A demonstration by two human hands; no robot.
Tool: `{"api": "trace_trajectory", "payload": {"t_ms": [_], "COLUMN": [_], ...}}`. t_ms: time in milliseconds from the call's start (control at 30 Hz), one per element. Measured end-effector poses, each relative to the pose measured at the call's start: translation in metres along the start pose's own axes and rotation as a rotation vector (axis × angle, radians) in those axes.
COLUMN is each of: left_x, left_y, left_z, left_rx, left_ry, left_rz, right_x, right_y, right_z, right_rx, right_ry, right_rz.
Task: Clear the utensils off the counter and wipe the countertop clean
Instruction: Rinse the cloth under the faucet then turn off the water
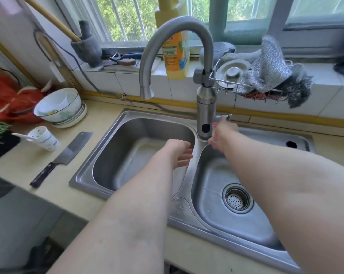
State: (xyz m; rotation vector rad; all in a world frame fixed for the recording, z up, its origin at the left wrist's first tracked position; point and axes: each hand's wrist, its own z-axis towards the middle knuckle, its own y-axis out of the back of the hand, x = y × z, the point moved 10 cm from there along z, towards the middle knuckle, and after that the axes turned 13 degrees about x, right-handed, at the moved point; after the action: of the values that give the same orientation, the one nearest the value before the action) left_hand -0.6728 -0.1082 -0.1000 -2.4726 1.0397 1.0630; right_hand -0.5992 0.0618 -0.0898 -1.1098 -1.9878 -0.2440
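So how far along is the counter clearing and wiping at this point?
Early. Nothing looks cleared: the cleaver, the cup with its spoon and the stacked bowls sit on the countertop left of the sink. In hand: the right hand is at the faucet handle, the left hand open and empty over the left basin. No water runs. Clearing and wiping remain.
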Motion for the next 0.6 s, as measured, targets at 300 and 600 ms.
{"api": "trace_trajectory", "payload": {"t_ms": [300, 600], "left_x": [-0.019, -0.053], "left_y": [-0.002, 0.03], "left_z": [-0.033, -0.074], "left_rx": [-0.039, -0.266], "left_ry": [-0.201, -0.419], "left_rz": [-0.071, -0.037], "right_x": [-0.049, -0.037], "right_y": [-0.056, -0.02], "right_z": [-0.037, -0.07], "right_rx": [0.446, 0.175], "right_ry": [-0.203, -0.14], "right_rz": [0.201, -0.187]}}
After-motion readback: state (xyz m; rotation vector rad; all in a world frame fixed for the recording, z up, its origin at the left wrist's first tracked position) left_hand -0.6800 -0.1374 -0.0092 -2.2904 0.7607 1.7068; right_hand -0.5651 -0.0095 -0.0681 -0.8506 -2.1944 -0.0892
